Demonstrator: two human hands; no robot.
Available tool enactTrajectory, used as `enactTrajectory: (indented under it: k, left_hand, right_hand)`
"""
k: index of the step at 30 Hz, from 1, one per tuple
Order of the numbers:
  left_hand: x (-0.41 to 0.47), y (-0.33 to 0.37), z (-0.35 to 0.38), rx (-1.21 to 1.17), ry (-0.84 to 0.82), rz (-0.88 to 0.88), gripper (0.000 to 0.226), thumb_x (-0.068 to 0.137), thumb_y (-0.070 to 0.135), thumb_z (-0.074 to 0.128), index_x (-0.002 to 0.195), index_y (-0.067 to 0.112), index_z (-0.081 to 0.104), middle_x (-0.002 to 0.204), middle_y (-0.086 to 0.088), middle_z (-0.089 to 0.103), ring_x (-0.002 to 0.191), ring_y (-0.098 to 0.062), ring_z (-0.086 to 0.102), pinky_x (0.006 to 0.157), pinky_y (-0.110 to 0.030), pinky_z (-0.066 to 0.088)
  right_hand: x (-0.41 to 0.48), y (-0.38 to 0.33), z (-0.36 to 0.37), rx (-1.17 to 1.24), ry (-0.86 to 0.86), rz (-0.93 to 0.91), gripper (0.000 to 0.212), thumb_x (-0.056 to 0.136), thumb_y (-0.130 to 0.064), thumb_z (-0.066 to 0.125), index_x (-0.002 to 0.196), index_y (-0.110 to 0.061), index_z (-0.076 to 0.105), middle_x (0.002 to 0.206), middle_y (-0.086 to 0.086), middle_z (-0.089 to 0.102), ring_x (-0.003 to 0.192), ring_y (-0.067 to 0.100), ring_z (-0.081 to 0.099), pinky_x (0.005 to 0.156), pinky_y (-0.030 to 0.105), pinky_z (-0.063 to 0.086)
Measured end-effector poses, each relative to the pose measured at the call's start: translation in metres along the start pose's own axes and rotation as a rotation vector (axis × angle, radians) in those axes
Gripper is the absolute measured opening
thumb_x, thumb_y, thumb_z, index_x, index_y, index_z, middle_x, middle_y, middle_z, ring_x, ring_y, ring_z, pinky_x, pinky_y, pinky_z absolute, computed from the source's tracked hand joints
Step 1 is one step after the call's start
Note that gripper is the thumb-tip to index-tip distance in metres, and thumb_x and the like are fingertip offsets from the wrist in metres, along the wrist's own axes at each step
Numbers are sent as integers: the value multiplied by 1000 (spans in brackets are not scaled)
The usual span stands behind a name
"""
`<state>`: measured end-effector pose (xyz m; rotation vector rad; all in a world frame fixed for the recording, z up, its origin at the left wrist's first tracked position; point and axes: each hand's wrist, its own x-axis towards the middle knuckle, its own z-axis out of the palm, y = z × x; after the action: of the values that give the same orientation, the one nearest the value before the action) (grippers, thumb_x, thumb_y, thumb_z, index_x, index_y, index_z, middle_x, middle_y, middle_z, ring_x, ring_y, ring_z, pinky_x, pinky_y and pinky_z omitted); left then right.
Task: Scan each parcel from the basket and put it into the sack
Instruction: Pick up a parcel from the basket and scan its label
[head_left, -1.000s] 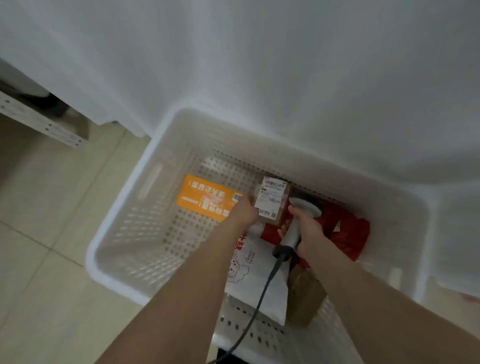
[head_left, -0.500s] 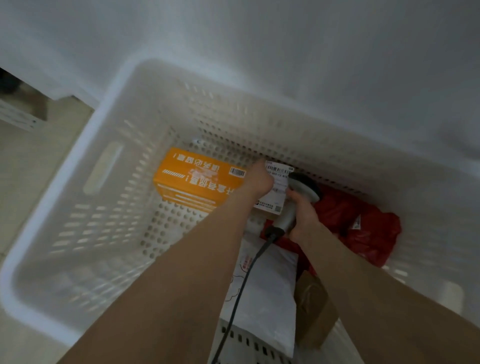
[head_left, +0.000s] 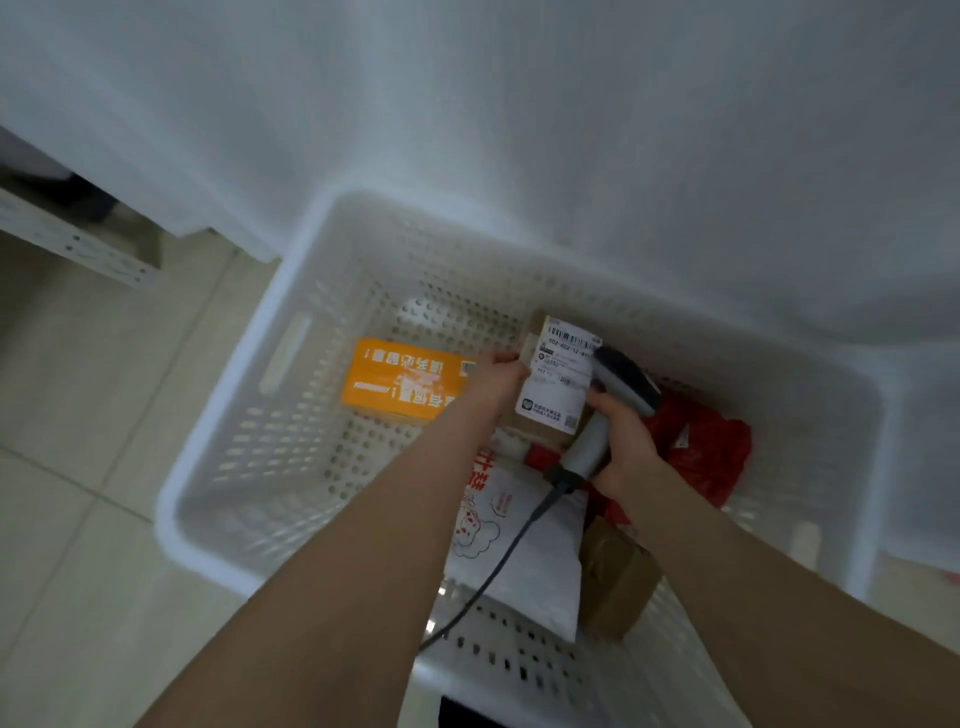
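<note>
Compared with half a second ago, the small brown parcel (head_left: 535, 326) is sitting higher over the basket (head_left: 218, 467), and its white label (head_left: 560, 385) is facing up instead of edge-on. The left hand (head_left: 496, 375) is pinching the parcel's left edge. The right hand (head_left: 626, 439) is wrapping round the scanner (head_left: 621, 387), whose head is lying just beside the label. Judgement: the scan is being lined up, and the sack drop is not yet begun. The orange box (head_left: 400, 379), white mailer (head_left: 524, 551) and red bag (head_left: 701, 447) are waiting in the basket.

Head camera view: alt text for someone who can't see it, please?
Over a white basket, the left hand holds a labelled brown parcel while the right hand grips a scanner beside it. An orange box and red bag lie inside.
</note>
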<state>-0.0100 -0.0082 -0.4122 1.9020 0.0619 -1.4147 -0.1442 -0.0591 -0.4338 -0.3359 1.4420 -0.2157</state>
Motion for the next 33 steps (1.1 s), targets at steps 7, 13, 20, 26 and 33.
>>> enactTrajectory:
  k: [7,13,20,26,33]
  left_hand:
    - [-146,78,-61,28,39,48,44,93,11,56,136,19,46,110,-2,53,74,-7,51,57,-23,41]
    - [-270,144,-102,-46,108,69,53,80,19,73,124,15,45,102,-4,67,79,-20,66,64,-33,54]
    - [-409,193,-142,-134,96,137,43,88,32,63,123,9,57,97,-5,71,74,-15,66,57,-23,50]
    - [-513,206,-171,-244,90,192,55,85,28,68,134,24,44,114,-6,67,101,-28,62,87,-48,50]
    - [-590,207,-204,-320,188,345,76,83,7,69,146,24,31,122,-5,63,95,-26,64,72,-43,54]
  right_hand:
    - [-163,-41,43,69,-71,-34,62,60,-25,85,116,-8,67,107,17,72,98,36,70,91,56,53]
    - [-300,-81,79,8,-94,-50,33,81,-9,72,112,-1,66,103,21,72,91,38,70,81,56,56]
    - [-442,-121,104,-112,-255,-143,21,83,1,66,104,1,67,94,18,72,83,34,69,75,46,57]
    - [-543,-137,105,-258,-320,-280,28,80,1,67,108,-4,63,101,16,69,96,33,66,88,48,54]
    - [-633,-140,114,-337,-443,-398,28,83,2,65,107,-13,60,94,11,65,83,26,61,84,45,53]
